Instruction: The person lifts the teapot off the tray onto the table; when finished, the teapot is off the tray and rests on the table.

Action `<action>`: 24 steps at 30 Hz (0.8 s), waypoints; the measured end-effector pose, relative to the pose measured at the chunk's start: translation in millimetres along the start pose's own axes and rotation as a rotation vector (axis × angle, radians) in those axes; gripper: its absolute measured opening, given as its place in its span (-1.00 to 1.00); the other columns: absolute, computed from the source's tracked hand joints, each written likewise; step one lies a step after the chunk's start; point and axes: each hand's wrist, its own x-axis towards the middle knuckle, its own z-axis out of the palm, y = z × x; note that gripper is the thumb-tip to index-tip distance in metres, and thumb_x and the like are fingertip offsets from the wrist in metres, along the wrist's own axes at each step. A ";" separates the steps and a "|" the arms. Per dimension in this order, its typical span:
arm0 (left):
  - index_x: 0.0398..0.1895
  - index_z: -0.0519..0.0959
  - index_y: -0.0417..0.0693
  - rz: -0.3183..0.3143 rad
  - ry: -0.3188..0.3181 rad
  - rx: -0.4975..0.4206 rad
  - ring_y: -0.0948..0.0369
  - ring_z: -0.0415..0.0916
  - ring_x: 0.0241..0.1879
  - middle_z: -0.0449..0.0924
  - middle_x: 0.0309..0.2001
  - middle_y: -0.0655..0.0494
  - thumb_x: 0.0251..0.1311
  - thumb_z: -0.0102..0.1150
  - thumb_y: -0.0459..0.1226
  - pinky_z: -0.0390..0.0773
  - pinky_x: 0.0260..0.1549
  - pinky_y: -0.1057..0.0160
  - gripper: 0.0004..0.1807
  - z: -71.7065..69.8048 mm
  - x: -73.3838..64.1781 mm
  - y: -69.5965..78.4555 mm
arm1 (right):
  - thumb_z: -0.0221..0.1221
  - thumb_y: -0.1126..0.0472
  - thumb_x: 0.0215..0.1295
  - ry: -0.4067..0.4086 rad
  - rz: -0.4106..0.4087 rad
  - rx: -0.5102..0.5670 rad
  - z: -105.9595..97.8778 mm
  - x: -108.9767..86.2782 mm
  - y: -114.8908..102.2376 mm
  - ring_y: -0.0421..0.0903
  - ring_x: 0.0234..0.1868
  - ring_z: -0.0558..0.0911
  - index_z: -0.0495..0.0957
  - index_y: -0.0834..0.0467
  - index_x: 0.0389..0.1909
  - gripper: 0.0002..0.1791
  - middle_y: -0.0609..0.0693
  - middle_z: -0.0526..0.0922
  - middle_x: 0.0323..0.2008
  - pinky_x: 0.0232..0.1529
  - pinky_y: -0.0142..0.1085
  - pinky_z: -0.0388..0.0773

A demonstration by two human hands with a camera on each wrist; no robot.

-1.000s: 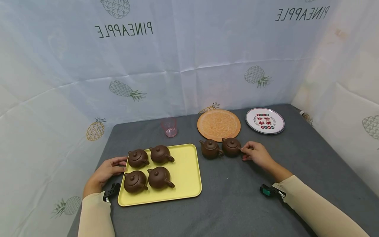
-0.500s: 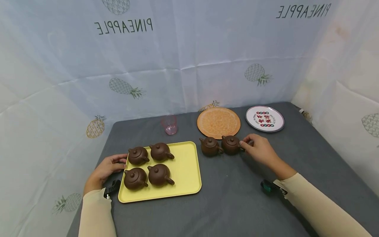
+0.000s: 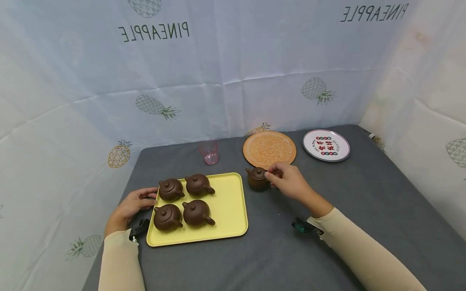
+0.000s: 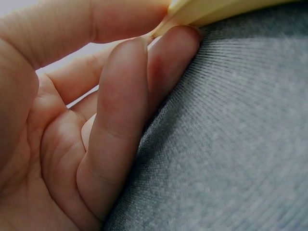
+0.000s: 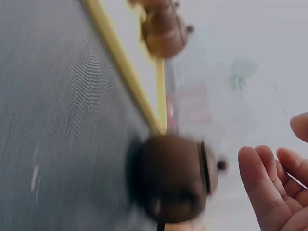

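Observation:
A yellow tray [image 3: 229,206] carries several brown teapots [image 3: 198,184] in two rows on its left side. My left hand [image 3: 132,205] holds the tray's left edge; in the left wrist view the thumb and fingertips meet its rim [image 4: 211,13]. To the right of the tray a brown teapot [image 3: 257,180] stands on the table. My right hand [image 3: 289,182] hovers at that teapot's handle side and covers most of another teapot [image 3: 278,173] behind it. Seen from the right wrist, the nearer teapot [image 5: 173,178] stands apart from the loosely bent fingers, which hold nothing.
A pink clear glass [image 3: 209,152] stands behind the tray. An orange round mat [image 3: 269,148] lies behind the standing teapots, with a white printed plate [image 3: 325,145] to its right. Grey cloth [image 3: 255,258] covers the table; a pineapple-print curtain [image 3: 229,101] hangs at its back.
My right hand has left the handle of the right-hand teapot and moved left, to beside the other standing teapot. My left hand stays at the tray's edge.

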 end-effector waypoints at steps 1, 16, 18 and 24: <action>0.30 0.34 -0.45 -0.006 0.005 0.000 0.32 0.53 -0.23 0.57 -0.05 -0.06 0.19 0.29 -0.38 0.55 -0.31 0.31 -0.37 -0.1 0.0 0.2 | 0.17 0.04 0.40 -0.010 -0.011 0.010 5.4 1.6 -5.1 0.01 -0.42 0.65 0.56 0.13 -0.11 -0.76 0.00 0.65 -0.45 -0.45 -0.16 0.50; 0.32 0.34 -0.40 -0.043 0.011 -0.027 0.30 0.55 -0.20 0.57 -0.04 -0.08 0.17 0.31 -0.36 0.56 -0.27 0.30 -0.34 0.6 0.1 -6.5 | 0.18 0.06 0.39 -0.220 -0.082 0.154 85.4 5.1 -46.2 -0.03 -0.46 0.66 0.59 0.02 -0.23 -0.88 -0.09 0.60 -0.45 -0.53 -0.18 0.52; 0.32 0.34 -0.42 -0.038 0.009 -0.028 0.31 0.55 -0.21 0.59 -0.05 -0.05 0.17 0.31 -0.36 0.56 -0.28 0.30 -0.34 0.3 1.2 -6.3 | 0.19 0.04 0.37 -0.240 -0.085 0.179 94.0 3.8 -48.3 -0.03 -0.47 0.67 0.59 0.00 -0.26 -0.87 -0.10 0.60 -0.44 -0.55 -0.19 0.52; 0.30 0.34 -0.45 -0.026 0.015 -0.033 0.32 0.55 -0.23 0.61 -0.11 0.08 0.17 0.30 -0.39 0.56 -0.29 0.32 -0.36 0.1 2.2 -4.5 | 0.25 -0.04 0.31 -0.296 -0.085 0.234 121.1 0.0 -52.0 -0.08 -0.50 0.66 0.58 -0.01 -0.30 -0.81 -0.14 0.60 -0.43 -0.59 -0.22 0.50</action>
